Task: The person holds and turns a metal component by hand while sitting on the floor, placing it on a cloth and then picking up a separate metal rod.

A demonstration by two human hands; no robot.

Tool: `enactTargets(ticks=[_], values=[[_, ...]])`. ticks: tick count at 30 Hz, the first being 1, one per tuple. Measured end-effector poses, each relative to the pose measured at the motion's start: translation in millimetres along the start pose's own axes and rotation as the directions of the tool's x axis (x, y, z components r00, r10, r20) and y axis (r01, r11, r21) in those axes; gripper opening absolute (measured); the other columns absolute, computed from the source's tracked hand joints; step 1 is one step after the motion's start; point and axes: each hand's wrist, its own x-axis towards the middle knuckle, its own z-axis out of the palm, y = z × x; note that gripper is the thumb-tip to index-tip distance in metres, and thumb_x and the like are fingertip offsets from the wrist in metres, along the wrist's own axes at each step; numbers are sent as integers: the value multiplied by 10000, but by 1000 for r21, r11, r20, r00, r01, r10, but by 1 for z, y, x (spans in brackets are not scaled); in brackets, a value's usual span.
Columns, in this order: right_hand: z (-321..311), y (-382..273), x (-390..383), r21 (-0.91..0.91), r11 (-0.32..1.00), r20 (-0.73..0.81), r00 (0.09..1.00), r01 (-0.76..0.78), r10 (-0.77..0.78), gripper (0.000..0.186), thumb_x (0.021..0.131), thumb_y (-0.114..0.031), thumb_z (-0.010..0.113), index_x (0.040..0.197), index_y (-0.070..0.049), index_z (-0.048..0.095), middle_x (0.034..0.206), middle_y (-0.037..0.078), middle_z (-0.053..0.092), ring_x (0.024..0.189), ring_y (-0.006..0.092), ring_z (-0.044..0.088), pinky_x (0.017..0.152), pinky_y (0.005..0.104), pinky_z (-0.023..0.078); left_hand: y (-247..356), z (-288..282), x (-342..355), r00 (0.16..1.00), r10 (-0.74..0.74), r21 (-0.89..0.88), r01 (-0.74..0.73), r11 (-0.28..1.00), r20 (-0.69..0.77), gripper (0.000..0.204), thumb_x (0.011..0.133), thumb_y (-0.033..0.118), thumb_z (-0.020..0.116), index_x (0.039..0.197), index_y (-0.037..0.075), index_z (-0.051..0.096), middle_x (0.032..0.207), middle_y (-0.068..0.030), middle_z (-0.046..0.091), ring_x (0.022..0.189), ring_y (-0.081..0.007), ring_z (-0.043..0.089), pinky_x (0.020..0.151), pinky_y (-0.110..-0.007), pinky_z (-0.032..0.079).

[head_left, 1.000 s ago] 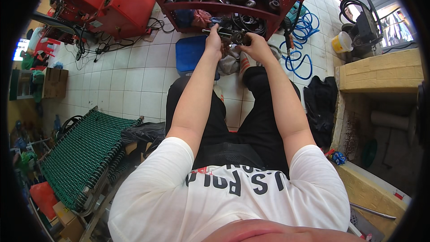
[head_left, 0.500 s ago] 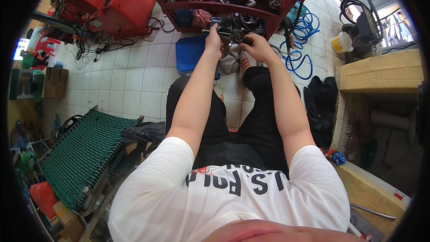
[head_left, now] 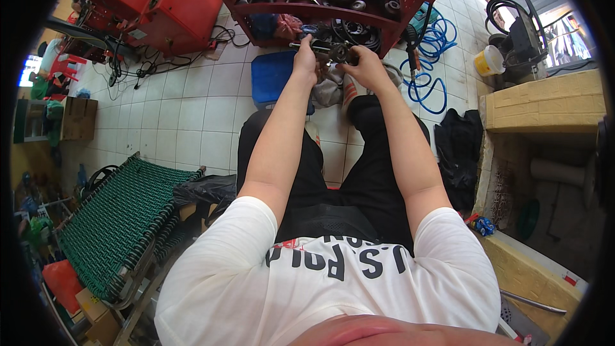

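Note:
Both arms reach forward over my knees. My left hand (head_left: 305, 59) is closed round a dark metal mechanical part (head_left: 333, 52) with a bar sticking out at its left. My right hand (head_left: 365, 66) grips the part's right side with thumb and fingers; its fine detail is too small to make out. Just behind the part stands a red tool cart (head_left: 339, 11) holding tools, round metal pieces and coiled cables. Below my hands are a grey crumpled item (head_left: 328, 88) and my foot, with a blue plastic box (head_left: 272, 80) at left.
Red machinery (head_left: 160, 19) with cables stands at left, a green woven folding seat (head_left: 122, 218) lower left. A blue hose (head_left: 435, 96), a bucket (head_left: 487, 61) and dark equipment (head_left: 519, 32) are at right, near black cloth (head_left: 456, 154) and a yellow ledge (head_left: 544, 99).
The metal part has turned slightly and my right fingers have shifted on it. Both arms stay in nearly the same position.

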Motion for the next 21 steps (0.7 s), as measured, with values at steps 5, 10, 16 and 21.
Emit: enactTargets(ticks=[5, 10, 16, 21], values=[[2, 7, 1, 19, 999, 63, 998, 30, -32, 440, 769, -214, 828, 1096, 59, 717, 1083, 209, 693, 1013, 345, 689, 887, 392, 537, 0, -3, 1, 999, -22, 22, 22, 1000, 31, 453, 996, 596, 457, 1096, 187, 625, 905, 4, 710, 780, -145, 665, 653, -363, 508], [-4, 13, 3, 50, 997, 143, 987, 61, -68, 404, 785, -209, 819, 1075, 57, 729, 1044, 208, 688, 985, 348, 687, 865, 402, 536, 0, -1, 1, 1000, -3, -7, 3, 1000, -4, 458, 983, 588, 489, 1046, 161, 641, 825, -15, 702, 673, -160, 636, 589, -359, 479], [-2, 10, 2, -23, 999, 66, 997, 32, -31, 409, 751, -218, 848, 1031, 55, 729, 989, 199, 690, 937, 354, 688, 838, 403, 538, -2, 0, 3, 1000, 3, -21, -3, 1000, -13, 462, 976, 586, 506, 1023, 149, 650, 796, -27, 699, 629, -169, 627, 567, -359, 466], [-1, 4, 1, -51, 999, 42, 999, -6, 8, 436, 725, -216, 867, 1037, 49, 718, 998, 192, 701, 934, 348, 690, 839, 399, 541, -3, 0, 4, 1000, -1, -29, 1, 1000, 4, 458, 974, 589, 508, 1018, 157, 653, 809, -25, 707, 645, -170, 641, 567, -355, 465]])
